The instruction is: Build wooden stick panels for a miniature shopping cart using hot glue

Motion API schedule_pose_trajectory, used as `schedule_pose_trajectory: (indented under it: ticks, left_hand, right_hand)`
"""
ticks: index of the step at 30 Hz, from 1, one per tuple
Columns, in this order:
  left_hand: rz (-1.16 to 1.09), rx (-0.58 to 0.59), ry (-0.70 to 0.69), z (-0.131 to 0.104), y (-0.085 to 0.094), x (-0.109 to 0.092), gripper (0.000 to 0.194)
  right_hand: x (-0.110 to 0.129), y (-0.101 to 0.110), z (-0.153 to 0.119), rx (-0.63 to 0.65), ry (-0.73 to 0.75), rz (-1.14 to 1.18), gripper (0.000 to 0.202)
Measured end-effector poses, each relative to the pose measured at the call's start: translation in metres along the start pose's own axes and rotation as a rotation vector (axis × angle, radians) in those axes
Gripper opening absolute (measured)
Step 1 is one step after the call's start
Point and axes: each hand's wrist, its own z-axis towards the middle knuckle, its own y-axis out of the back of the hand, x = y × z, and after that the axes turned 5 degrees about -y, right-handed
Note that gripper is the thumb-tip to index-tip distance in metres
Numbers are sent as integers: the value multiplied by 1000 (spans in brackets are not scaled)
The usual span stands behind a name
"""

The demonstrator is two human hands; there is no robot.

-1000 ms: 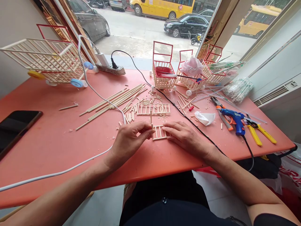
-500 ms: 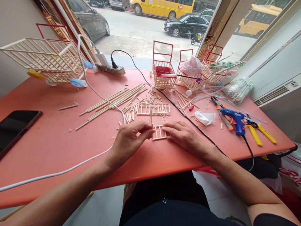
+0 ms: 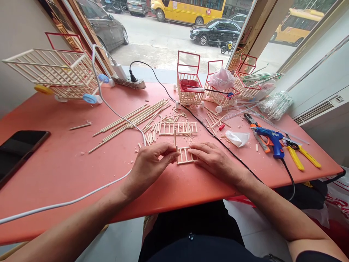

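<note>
My left hand (image 3: 156, 163) pinches a short wooden stick (image 3: 176, 148) upright between thumb and forefinger. The stick stands at the left end of a small ladder-like wooden frame (image 3: 185, 163) lying flat on the table. From the other side, my right hand (image 3: 218, 161) holds the frame's right end, its fingers covering that end. Just beyond the hands lies a longer ladder-like frame (image 3: 167, 134) of the same pale sticks. Short cut sticks (image 3: 149, 138) are scattered to its left.
Long wooden sticks (image 3: 122, 125) lie at the left, crossed by a white cable (image 3: 120, 113). A black cord (image 3: 231, 156) runs past my right hand. To the right are a blue glue gun (image 3: 272, 137) and yellow-handled pliers (image 3: 301, 155). Miniature carts (image 3: 190, 91) stand at the back; a phone (image 3: 23, 151) lies left.
The camera view has shifted slightly, so the scene sits a little lower. Both hands keep their hold on the stick and the frame.
</note>
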Motion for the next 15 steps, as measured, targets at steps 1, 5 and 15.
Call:
schedule_pose_trajectory:
  ticks: [1,5,15]
  left_hand:
    - [2,-1,-1,0,0,0,19]
    - [1,0,-3,1,0,-1,19]
    - [-8,-3,6,0,-1,2,18]
  right_hand:
    - [0,0,0,1,-2,1,35]
    - [0,0,0,7,-4,-2,34]
    - [0,0,0,24,-21,4,35]
